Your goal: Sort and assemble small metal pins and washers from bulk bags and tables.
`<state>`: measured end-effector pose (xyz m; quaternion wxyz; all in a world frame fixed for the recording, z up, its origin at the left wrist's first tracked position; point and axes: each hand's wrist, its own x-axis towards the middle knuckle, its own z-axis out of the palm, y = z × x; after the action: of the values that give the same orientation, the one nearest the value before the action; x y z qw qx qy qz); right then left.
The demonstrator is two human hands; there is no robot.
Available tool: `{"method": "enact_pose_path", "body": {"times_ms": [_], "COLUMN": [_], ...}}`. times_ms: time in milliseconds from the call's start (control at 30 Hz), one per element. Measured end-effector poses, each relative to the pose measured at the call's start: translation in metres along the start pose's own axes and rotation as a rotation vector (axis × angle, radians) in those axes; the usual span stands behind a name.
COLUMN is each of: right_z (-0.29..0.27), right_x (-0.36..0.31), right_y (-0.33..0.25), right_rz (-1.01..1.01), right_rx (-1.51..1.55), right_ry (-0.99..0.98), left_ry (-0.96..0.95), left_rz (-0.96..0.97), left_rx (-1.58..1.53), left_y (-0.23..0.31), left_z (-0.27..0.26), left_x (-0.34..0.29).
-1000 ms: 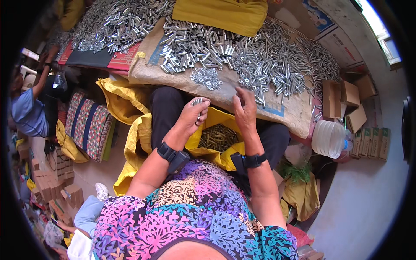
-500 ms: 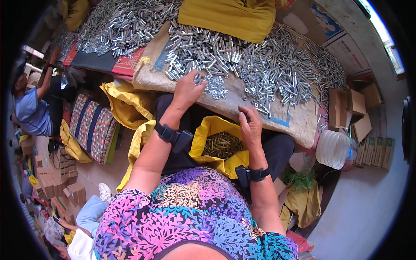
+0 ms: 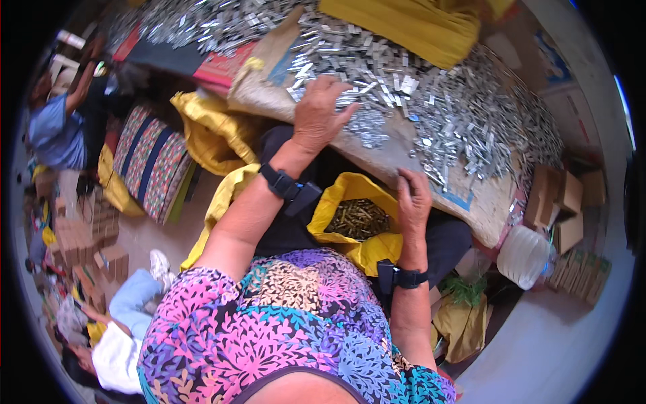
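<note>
"Washers point(image 3: 367, 128) sit in a small pile on the table covering point(image 3: 484, 214); where's the left hand point(image 3: 321, 114) from them?"

"Just left of that pile, back turned up, fingers reaching over the silver tubes point(image 3: 387, 84), which spread beyond the pile and to its right. The thumb stands apart from the fingers, its tip near the washers."

"Anything clamped in it?"

"Can't tell; the hand hides its own palm."

"And the right hand point(image 3: 414, 196)?"

"Right of the washers and nearer the wearer, beside the table edge. Its fingers are bent and close together; I can't tell whether they hold anything."

"The yellow bag point(image 3: 326, 214)?"

"Nearer the wearer than the washers, with brass-coloured pieces point(image 3: 359, 219) inside."
</note>
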<state>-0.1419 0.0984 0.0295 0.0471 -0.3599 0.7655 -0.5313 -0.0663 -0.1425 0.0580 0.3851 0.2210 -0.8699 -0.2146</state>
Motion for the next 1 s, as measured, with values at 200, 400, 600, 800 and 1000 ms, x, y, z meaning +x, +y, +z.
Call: {"method": "enact_pose_path", "body": {"times_ms": [200,400,600,800,1000], "right_z": [0.002,0.011,0.036,0.058,0.063], "right_x": [-0.004,-0.004,0.002,-0.003,-0.009], "right_y": [0.004,-0.001,-0.028,-0.062,-0.070], "right_rz": [0.020,0.046,-0.048,-0.057,-0.068], "right_rx": [-0.024,0.000,-0.041,-0.069,-0.098], "right_ry": [-0.027,-0.044,-0.185,-0.332,-0.411], "left_ry": [0.038,0.066,0.135,-0.649,-1.033], "left_rz": [0.017,-0.311,-0.587,-0.651,-0.861], "left_rx": [-0.156,-0.401,-0.322,-0.069,-0.110], "left_y": [-0.012,-0.026,-0.064,-0.136,-0.175], "left_z": [-0.034,-0.098,-0.157,-0.139,-0.088], "left_x": [-0.028,-0.086,-0.144,-0.211,-0.263]}}
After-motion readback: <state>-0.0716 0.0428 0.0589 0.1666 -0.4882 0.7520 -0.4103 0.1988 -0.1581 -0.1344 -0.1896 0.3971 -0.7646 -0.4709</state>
